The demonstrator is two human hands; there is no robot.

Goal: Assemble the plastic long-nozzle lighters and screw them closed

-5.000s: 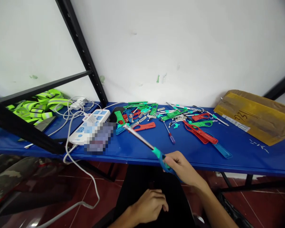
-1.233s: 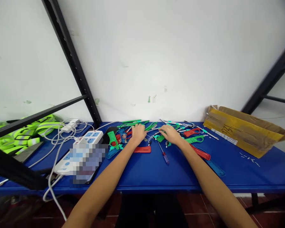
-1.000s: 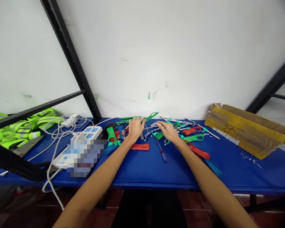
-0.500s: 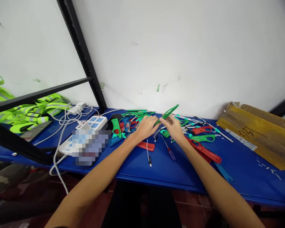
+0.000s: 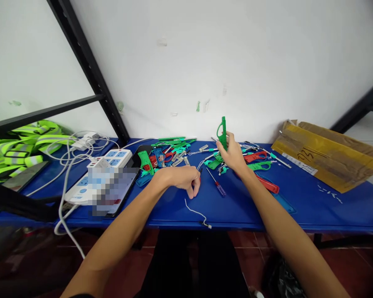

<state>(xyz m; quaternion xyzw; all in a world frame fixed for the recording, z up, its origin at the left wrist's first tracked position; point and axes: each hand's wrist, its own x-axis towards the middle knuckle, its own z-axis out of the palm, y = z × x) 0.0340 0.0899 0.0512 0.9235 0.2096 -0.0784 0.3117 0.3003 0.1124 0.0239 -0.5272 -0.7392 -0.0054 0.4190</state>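
My right hand (image 5: pixel 231 153) is raised over the pile, closed around a green plastic handle piece (image 5: pixel 223 132) with a loop at its side, held upright. Low over the blue table, my left hand (image 5: pixel 186 182) has its fingers curled down and pinched together. What they hold, if anything, is hidden; a sliver of red shows beside them. A short white wire with a small connector (image 5: pixel 199 213) lies in front of that hand. Between the hands is a screwdriver (image 5: pixel 219 187) with a purple and red handle.
Green, red and blue plastic parts lie left and right, including a red piece (image 5: pixel 267 184). A white power strip (image 5: pixel 81 190), a phone-like device (image 5: pixel 124 186) and cables are at left. Neon reflective straps (image 5: pixel 18 151) lie beyond the black frame. A cardboard box (image 5: pixel 323 161) stands at right.
My left hand has let go of the green piece and come down towards the table's front. My right hand has lifted the piece upright. The white wire has shifted nearer the front edge.
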